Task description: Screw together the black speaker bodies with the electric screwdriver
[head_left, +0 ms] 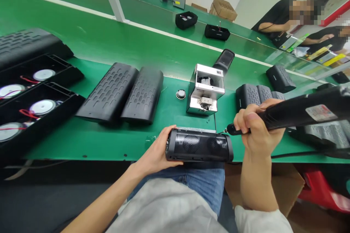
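My left hand (160,150) grips the left end of a black speaker (201,146) at the bench's front edge, with two perforated round drivers showing on its face. In my right hand (257,125) is a black electric screwdriver (298,111), held sideways with its body pointing right. Its bit reaches the upper right edge of the speaker; whether it sits in a screw I cannot tell. Behind the speaker stands a silver screw feeder (205,91), and left of that lies a small round metal part (181,94).
Two textured black housings (109,93) lie left of centre. Open housings with white round drivers (42,107) fill the far left. More black housings (247,96) stand on the right. Co-workers (281,16) sit across the green bench (153,52). A cable (306,153) runs along the right edge.
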The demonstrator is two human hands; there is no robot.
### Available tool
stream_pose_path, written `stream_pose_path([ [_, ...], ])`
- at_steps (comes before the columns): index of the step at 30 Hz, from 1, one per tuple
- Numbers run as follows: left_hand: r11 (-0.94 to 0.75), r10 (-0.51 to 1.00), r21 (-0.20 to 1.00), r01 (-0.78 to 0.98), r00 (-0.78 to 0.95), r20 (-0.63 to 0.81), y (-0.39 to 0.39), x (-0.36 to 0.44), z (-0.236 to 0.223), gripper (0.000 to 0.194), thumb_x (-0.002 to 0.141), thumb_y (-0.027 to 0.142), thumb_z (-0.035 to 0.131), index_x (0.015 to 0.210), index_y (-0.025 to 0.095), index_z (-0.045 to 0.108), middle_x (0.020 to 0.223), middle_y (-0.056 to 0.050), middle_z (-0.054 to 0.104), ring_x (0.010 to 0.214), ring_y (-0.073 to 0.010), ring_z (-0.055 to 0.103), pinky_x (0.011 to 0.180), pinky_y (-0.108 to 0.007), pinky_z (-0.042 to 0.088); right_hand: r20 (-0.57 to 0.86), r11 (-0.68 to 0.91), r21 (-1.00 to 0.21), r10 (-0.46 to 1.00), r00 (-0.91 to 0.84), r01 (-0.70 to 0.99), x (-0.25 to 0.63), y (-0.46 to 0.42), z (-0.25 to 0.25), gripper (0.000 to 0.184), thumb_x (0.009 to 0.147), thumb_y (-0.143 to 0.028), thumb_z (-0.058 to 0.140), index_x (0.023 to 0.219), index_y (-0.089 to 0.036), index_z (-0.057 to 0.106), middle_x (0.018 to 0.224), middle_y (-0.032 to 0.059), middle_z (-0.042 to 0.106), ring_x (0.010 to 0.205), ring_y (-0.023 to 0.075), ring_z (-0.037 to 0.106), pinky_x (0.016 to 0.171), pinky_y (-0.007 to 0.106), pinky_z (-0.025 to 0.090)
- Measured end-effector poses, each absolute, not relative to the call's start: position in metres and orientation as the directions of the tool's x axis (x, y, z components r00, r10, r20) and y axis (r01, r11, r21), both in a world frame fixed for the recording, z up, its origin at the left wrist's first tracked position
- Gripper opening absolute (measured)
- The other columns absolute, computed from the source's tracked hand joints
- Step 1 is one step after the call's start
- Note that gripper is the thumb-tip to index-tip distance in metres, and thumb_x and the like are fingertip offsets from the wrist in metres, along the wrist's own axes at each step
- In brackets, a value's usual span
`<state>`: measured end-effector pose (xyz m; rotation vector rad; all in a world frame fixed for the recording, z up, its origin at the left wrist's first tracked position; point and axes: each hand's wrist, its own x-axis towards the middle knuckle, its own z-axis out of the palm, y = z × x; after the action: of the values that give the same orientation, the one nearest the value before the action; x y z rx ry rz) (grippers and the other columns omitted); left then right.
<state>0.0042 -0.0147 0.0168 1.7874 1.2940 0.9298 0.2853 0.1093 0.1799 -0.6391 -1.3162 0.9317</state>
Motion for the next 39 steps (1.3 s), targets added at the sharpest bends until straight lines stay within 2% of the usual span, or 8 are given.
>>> stream_pose_path([
  [8, -0.235, 0.962, 0.878, 0.418, 0.228, 0.149, -0.014, 0.008, 0.017, 0.125, 0.083, 0.048, 0.106, 0.179, 0.033, 0.027, 0.174, -0.021, 0.053, 0.164, -0.0477, 0.058, 0.136, -0.07, 0.052, 0.541, 0.519, -0.834, 0.837, -0.087, -0.186, 0.286, 0.121, 0.223, 0.029, 0.09, -0.044, 0.095, 0.105, -0.032, 0.073, 0.059, -0.0094, 0.049, 0.039, 0.0134, 0.038, 0.036, 0.029, 0.04],
  [10, -0.237, 0.962, 0.881, 0.409, 0.224, 0.155, -0.016, 0.008, 0.016, 0.125, 0.083, 0.048, 0.106, 0.179, 0.034, 0.027, 0.176, -0.02, 0.051, 0.165, -0.047, 0.057, 0.138, -0.07, 0.051, 0.625, 0.615, -0.762, 0.78, 0.014, -0.203, 0.277, 0.128, 0.237, 0.025, 0.091, -0.038, 0.091, 0.11, -0.034, 0.076, 0.062, -0.0082, 0.049, 0.041, 0.0136, 0.037, 0.036, 0.029, 0.039],
  [13, -0.23, 0.965, 0.889, 0.396, 0.213, 0.154, -0.017, 0.008, 0.015, 0.125, 0.084, 0.047, 0.105, 0.18, 0.034, 0.026, 0.177, -0.02, 0.051, 0.166, -0.0457, 0.057, 0.139, -0.069, 0.05, 0.73, 0.748, -0.634, 0.663, 0.167, -0.199, 0.255, 0.148, 0.244, 0.024, 0.093, -0.021, 0.083, 0.112, -0.032, 0.072, 0.066, -0.0088, 0.051, 0.046, 0.0143, 0.048, 0.043, 0.029, 0.046],
  [16, -0.223, 0.966, 0.895, 0.386, 0.211, 0.149, -0.017, 0.007, 0.015, 0.125, 0.084, 0.045, 0.105, 0.18, 0.035, 0.026, 0.177, -0.019, 0.051, 0.166, -0.0452, 0.057, 0.139, -0.069, 0.049, 0.76, 0.779, -0.598, 0.626, 0.174, -0.189, 0.234, 0.172, 0.234, 0.024, 0.096, -0.021, 0.082, 0.109, -0.03, 0.064, 0.064, -0.0111, 0.051, 0.047, 0.014, 0.051, 0.049, 0.03, 0.049],
  [22, -0.216, 0.968, 0.891, 0.399, 0.207, 0.142, -0.016, 0.006, 0.017, 0.124, 0.083, 0.045, 0.105, 0.18, 0.034, 0.028, 0.175, -0.018, 0.054, 0.162, -0.0447, 0.061, 0.137, -0.066, 0.052, 0.729, 0.732, -0.679, 0.682, 0.057, -0.066, 0.223, 0.191, 0.213, 0.046, 0.098, -0.06, 0.094, 0.114, -0.038, 0.057, 0.072, -0.0085, 0.051, 0.053, 0.0164, 0.044, 0.057, 0.039, 0.049],
  [25, -0.213, 0.969, 0.892, 0.399, 0.205, 0.139, -0.015, 0.006, 0.018, 0.122, 0.084, 0.047, 0.104, 0.179, 0.033, 0.029, 0.172, -0.018, 0.055, 0.16, -0.0446, 0.062, 0.136, -0.066, 0.053, 0.705, 0.708, -0.706, 0.704, 0.087, -0.014, 0.222, 0.194, 0.214, 0.047, 0.099, -0.065, 0.09, 0.114, -0.039, 0.054, 0.073, -0.0081, 0.048, 0.054, 0.0168, 0.039, 0.058, 0.04, 0.047],
  [31, -0.192, 0.969, 0.901, 0.388, 0.222, 0.11, -0.014, 0.006, 0.02, 0.122, 0.085, 0.048, 0.102, 0.179, 0.034, 0.026, 0.17, -0.018, 0.053, 0.159, -0.0438, 0.061, 0.136, -0.065, 0.052, 0.633, 0.637, -0.77, 0.764, 0.124, 0.001, 0.23, 0.183, 0.225, 0.046, 0.09, -0.06, 0.091, 0.107, -0.037, 0.055, 0.065, -0.0091, 0.042, 0.049, 0.0158, 0.038, 0.049, 0.037, 0.038],
  [39, -0.189, 0.965, 0.902, 0.388, 0.243, 0.097, -0.01, 0.004, 0.013, 0.119, 0.088, 0.054, 0.098, 0.18, 0.031, 0.027, 0.181, -0.019, 0.043, 0.172, -0.0465, 0.047, 0.143, -0.068, 0.041, 0.637, 0.656, -0.754, 0.744, 0.201, -0.042, 0.294, 0.129, 0.252, 0.028, 0.082, -0.026, 0.089, 0.104, -0.033, 0.072, 0.065, -0.0092, 0.041, 0.045, 0.0105, 0.04, 0.041, 0.027, 0.037],
])
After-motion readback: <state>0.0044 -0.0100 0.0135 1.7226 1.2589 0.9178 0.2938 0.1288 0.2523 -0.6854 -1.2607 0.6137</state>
